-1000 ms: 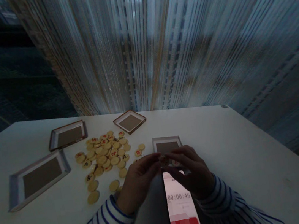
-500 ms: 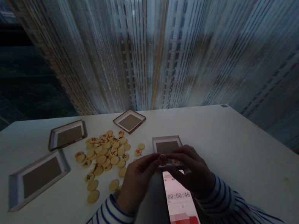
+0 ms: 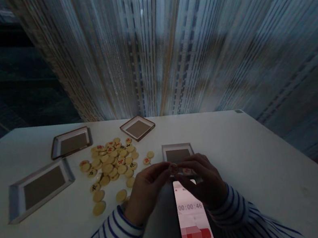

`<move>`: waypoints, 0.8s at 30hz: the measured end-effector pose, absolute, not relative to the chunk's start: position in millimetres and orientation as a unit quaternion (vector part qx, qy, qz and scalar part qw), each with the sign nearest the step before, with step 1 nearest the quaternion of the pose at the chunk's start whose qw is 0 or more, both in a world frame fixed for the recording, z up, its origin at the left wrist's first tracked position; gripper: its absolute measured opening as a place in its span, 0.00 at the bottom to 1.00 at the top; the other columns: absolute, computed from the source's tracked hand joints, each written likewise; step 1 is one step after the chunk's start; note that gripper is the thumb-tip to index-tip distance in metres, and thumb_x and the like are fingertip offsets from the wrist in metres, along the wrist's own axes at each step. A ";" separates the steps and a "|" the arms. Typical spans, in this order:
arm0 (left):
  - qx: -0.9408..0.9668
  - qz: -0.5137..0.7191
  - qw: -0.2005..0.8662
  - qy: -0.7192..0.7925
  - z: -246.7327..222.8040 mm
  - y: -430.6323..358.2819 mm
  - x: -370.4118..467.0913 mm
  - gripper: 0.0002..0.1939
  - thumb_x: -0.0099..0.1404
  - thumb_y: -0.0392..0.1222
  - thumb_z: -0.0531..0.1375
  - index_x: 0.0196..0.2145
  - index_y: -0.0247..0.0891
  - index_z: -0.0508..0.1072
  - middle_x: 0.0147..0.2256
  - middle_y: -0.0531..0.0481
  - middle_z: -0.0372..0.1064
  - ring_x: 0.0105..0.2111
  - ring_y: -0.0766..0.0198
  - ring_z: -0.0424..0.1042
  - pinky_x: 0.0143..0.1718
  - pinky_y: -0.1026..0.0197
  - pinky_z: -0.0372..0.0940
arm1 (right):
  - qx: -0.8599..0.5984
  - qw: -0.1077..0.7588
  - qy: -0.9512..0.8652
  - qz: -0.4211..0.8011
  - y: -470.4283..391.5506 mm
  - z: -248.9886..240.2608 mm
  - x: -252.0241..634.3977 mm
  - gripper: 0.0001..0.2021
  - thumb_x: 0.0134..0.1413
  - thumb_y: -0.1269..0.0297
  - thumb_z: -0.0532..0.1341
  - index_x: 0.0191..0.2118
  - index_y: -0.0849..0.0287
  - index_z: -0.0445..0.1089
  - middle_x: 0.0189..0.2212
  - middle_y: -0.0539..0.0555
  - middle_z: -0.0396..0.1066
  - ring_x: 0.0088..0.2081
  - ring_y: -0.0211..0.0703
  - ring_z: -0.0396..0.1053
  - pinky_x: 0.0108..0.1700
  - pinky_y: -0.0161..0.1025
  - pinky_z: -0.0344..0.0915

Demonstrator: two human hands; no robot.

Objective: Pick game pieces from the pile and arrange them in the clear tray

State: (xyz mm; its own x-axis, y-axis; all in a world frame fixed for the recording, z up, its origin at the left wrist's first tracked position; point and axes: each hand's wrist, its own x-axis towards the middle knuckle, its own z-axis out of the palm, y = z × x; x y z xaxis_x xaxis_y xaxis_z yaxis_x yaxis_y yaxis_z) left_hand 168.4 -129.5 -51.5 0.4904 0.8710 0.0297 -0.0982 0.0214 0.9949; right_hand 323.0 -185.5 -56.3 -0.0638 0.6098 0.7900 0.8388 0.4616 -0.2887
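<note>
My left hand (image 3: 147, 191) and my right hand (image 3: 204, 180) meet over the near edge of a small shallow box (image 3: 179, 154). Pinched between their fingertips is a round Chinese chess piece (image 3: 173, 169) with a marked face; both hands touch it. Another piece with a red character (image 3: 187, 170) shows beneath the fingers of my right hand, partly hidden. To the left lies a loose heap of Chinese chess pieces (image 3: 108, 169), some face up with red or dark characters, others blank side up.
Two brown-rimmed trays (image 3: 88, 138) (image 3: 137, 128) lie at the back. A larger pale tray (image 3: 68, 174) sits at the left. A phone (image 3: 192, 217) showing a timer lies below my hands on the white table (image 3: 262, 166). A string curtain (image 3: 165, 52) hangs behind.
Both hands stay almost where they were, still on the piece. Slightly more of the red-marked piece under my right hand now shows.
</note>
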 end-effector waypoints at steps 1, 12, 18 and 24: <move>0.588 0.384 0.631 0.329 -51.5 -129.6 168.4 0.13 0.51 0.46 0.62 0.33 0.36 0.77 0.29 0.47 0.75 0.31 0.60 0.72 0.34 0.60 0.67 | -0.504 0.458 -0.723 -0.119 -185.6 -56.6 323.1 0.07 0.49 0.65 0.62 0.36 0.58 0.68 0.30 0.54 0.70 0.33 0.42 0.67 0.34 0.42 0.65; 0.612 0.378 0.606 0.340 -50.6 -130.4 170.0 0.12 0.53 0.44 0.60 0.34 0.36 0.77 0.31 0.47 0.76 0.31 0.61 0.73 0.35 0.60 0.68 | -0.501 0.433 -0.741 -0.108 -184.8 -59.7 323.6 0.12 0.49 0.68 0.62 0.42 0.58 0.67 0.33 0.54 0.72 0.35 0.41 0.68 0.38 0.42 0.64; 0.613 0.384 0.598 0.344 -50.7 -130.8 170.8 0.10 0.53 0.43 0.60 0.31 0.36 0.76 0.29 0.48 0.75 0.29 0.62 0.72 0.33 0.61 0.68 | -0.506 0.427 -0.742 -0.104 -184.5 -60.3 323.9 0.12 0.48 0.68 0.62 0.41 0.58 0.68 0.33 0.54 0.72 0.35 0.42 0.68 0.38 0.42 0.64; 0.625 0.376 0.591 0.345 -52.7 -131.1 170.4 0.11 0.54 0.44 0.59 0.33 0.36 0.76 0.29 0.47 0.75 0.31 0.61 0.72 0.34 0.60 0.67 | -0.510 0.424 -0.742 -0.099 -184.4 -57.5 324.3 0.08 0.49 0.68 0.61 0.38 0.58 0.68 0.32 0.53 0.72 0.35 0.41 0.68 0.38 0.42 0.63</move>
State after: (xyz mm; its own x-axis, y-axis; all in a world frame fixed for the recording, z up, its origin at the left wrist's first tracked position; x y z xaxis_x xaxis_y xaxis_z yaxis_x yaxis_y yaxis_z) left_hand 170.4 -131.1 -52.7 0.4804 0.8749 0.0619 -0.0138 -0.0630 0.9979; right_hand 324.3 -184.4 -57.5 -0.1211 0.6724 0.7302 0.8402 0.4611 -0.2852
